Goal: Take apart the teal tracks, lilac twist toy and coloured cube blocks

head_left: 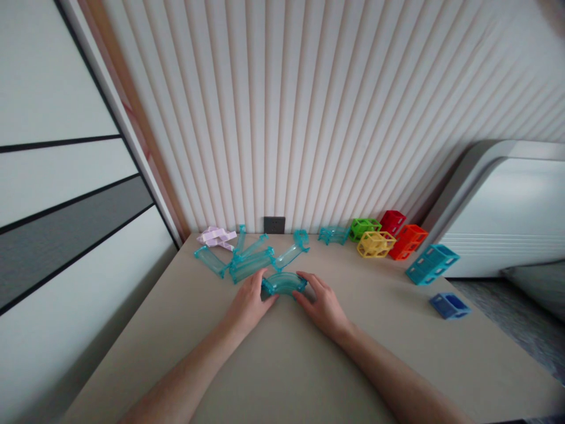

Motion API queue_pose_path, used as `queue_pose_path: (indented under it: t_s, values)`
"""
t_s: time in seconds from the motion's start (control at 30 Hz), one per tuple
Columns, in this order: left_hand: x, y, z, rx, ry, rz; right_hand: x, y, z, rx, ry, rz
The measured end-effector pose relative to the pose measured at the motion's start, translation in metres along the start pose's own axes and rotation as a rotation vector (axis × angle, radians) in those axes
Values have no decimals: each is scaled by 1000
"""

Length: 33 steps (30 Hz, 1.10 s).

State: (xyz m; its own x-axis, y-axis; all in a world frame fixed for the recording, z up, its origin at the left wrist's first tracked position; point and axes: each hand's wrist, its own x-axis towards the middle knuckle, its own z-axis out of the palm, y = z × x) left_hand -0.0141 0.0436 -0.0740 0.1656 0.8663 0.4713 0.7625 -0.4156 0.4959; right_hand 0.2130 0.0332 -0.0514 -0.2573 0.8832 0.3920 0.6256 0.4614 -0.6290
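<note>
A curved, see-through teal track piece is held between my two hands near the middle of the table. My left hand grips its left end, fingers behind and thumb in front. On the other end my right hand is closed the same way. Just beyond my left hand lies a loose pile of straight teal track pieces. Another straight teal piece with a raised end lies behind the curved one. Whether the held piece touches the tabletop, I cannot tell.
Lilac pieces lie at the table's back left. Along the back right stand a teal piece and green, yellow, red, orange, teal and blue blocks. A ribbed wall with a black socket rises behind.
</note>
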Motion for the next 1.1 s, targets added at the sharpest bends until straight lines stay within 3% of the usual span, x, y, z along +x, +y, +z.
queue_pose_path:
  t_s: [0.27, 1.1]
  values:
    - [-1, 1, 1, 10, 36, -5, 0, 1, -1, -9, 67, 11]
    - [-3, 2, 2, 82, 53, -26, 0, 7, 4, -42, -26, 55]
